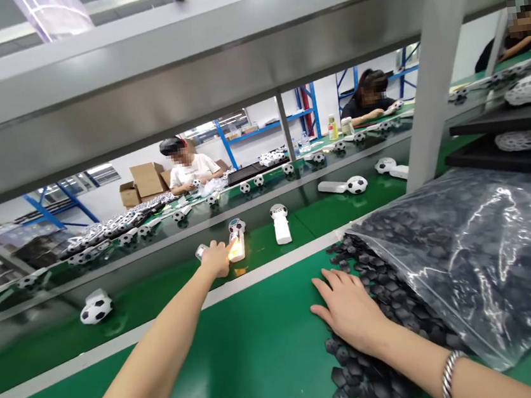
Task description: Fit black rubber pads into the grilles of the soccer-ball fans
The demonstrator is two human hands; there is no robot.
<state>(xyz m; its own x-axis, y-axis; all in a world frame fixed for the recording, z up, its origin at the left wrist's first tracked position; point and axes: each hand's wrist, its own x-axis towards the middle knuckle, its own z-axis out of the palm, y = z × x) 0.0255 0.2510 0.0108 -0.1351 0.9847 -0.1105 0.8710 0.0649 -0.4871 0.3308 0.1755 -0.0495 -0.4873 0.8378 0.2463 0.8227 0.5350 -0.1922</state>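
Observation:
My left hand [215, 258] reaches over the green conveyor belt, fingers curled down. A small white end piece [200, 251] shows at its far left side; the rest is hidden by the hand. Its fingertips meet a white-handled piece with a football-patterned head [237, 237], like a handheld fan, whose handle has a bright glare. A similar white piece [281, 224] lies just to the right. My right hand [352, 307] rests open, fingers spread, on the edge of a heap of small black pentagon pieces [395, 286]. These spill from a clear plastic bag [493, 262].
More football-headed pieces [96, 308] lie along the belt. Black trays [505, 162] with white grilles stand at right. A metal post [437, 71] and beam [183, 61] cross ahead. Across the line, co-workers sit by a second row of pieces [125, 231].

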